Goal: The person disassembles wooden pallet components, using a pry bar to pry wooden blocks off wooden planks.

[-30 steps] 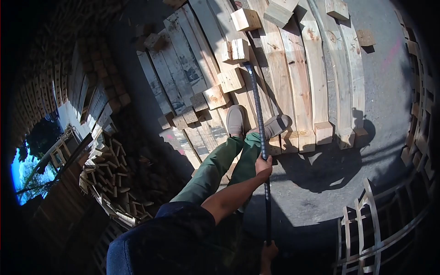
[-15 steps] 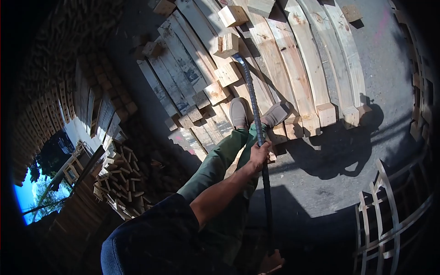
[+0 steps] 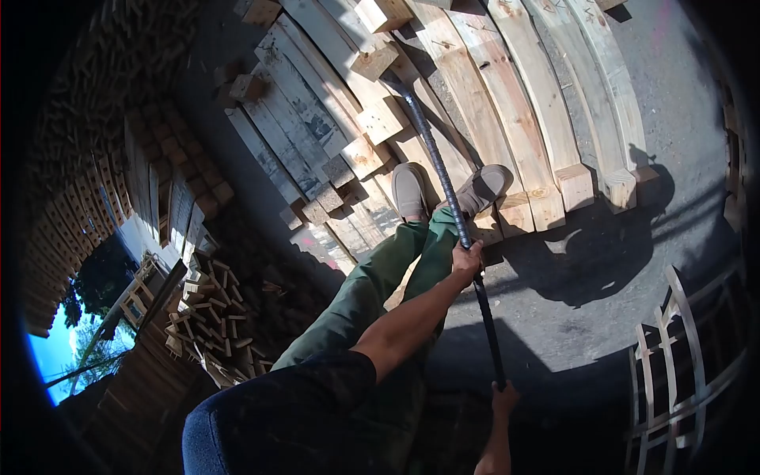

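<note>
Bar (image 3: 436, 155) between shoes (image 3: 409, 188), blocks (image 3: 381, 119) near tip, open concrete (image 3: 542, 328) alongside

a long black bar (image 3: 435, 150) with ribbed banding; green cloth trousers (image 3: 348, 305); grey-brown shoes (image 3: 408, 190); a navy short-sleeved shirt (image 3: 273, 404); pale tan wooden planks (image 3: 508, 103), some blotched grey.

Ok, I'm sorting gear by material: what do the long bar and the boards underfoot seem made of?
Long bar: perhaps metal, going by its glossy highlights; its dark, ridged surface may be tape. Boards: bare, unpainted-looking wood, showing grain and knots.
</note>
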`<state>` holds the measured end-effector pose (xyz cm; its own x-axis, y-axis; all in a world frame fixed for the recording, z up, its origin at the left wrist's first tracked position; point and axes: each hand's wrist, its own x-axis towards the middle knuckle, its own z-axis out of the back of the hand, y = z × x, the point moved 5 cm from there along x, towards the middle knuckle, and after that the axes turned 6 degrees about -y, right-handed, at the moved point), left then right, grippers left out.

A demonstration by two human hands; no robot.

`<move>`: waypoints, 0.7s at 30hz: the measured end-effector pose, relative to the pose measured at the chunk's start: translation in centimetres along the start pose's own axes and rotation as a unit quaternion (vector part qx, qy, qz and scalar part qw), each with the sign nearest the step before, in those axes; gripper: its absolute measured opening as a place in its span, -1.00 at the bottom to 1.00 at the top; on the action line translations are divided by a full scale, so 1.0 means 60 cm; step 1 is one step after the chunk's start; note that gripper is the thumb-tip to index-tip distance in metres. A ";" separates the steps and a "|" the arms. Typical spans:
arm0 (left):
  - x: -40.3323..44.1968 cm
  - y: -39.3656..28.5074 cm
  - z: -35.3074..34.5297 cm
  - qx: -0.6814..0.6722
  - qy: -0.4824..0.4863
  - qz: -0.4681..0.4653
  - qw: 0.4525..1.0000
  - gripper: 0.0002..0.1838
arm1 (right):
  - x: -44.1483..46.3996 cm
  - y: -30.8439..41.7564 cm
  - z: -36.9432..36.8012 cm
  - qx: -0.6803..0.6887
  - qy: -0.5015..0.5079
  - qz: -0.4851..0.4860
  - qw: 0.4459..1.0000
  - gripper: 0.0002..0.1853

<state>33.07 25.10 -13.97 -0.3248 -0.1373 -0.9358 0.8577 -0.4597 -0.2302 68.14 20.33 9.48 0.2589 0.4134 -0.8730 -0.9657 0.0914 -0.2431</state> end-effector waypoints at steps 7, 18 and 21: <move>-0.167 -0.145 0.094 0.255 -0.113 0.028 0.960 -0.66 | -0.402 0.200 0.244 -0.031 0.029 -0.042 0.998 -0.58; -0.191 -0.405 0.096 -0.029 -0.022 -0.019 0.999 -0.81 | -0.403 0.256 0.273 -0.106 -0.087 0.067 0.988 -0.55; -0.198 -0.468 0.124 -0.041 -0.025 -0.066 0.997 -0.79 | -0.390 0.319 0.287 -0.018 -0.063 0.103 0.992 -0.59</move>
<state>9.88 33.14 5.59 -0.4553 -0.1250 -0.8815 0.8349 -0.4039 -0.3740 43.24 28.02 32.56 0.0491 0.5309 -0.8460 -0.9959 -0.0388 -0.0822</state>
